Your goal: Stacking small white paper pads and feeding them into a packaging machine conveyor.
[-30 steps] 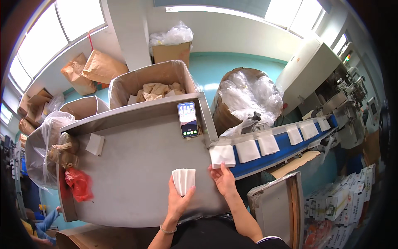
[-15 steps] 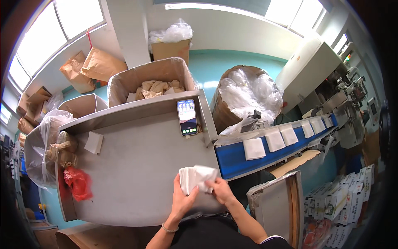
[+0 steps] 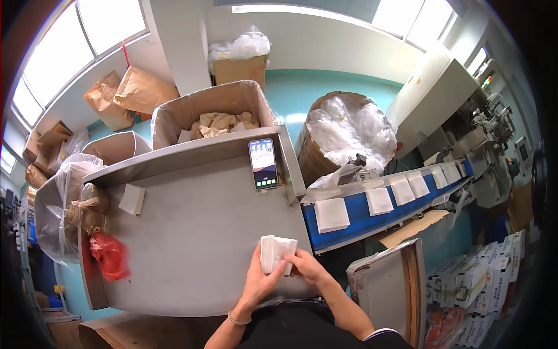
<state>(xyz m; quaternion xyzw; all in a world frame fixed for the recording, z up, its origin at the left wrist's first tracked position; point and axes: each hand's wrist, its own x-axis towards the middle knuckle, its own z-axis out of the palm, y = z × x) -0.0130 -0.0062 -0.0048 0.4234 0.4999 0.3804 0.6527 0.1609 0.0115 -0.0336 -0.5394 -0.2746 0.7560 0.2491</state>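
Observation:
Over the near right part of the grey metal table, both my hands hold a stack of white folded paper squares (image 3: 280, 251). My left hand (image 3: 258, 276) is closed around its left side, where many thin edges show. My right hand (image 3: 306, 266) grips the right side, its fingers lying across the front face. To the right, a blue conveyor belt (image 3: 354, 217) carries several similar white squares, the nearest stack (image 3: 332, 214) lying close to the table's edge. One more small white stack (image 3: 132, 199) rests on the left of the table.
A phone (image 3: 263, 164) with its screen lit leans at the table's far right corner. Tied brown bundles (image 3: 91, 209) and a red plastic bag (image 3: 109, 257) sit at the left edge. Beyond stand a large carton (image 3: 209, 99) and a bin of clear plastic (image 3: 349, 131).
The white squares on the belt have slid left toward the table. My right hand has brought its squares against the stack in my left, so they sit closer together.

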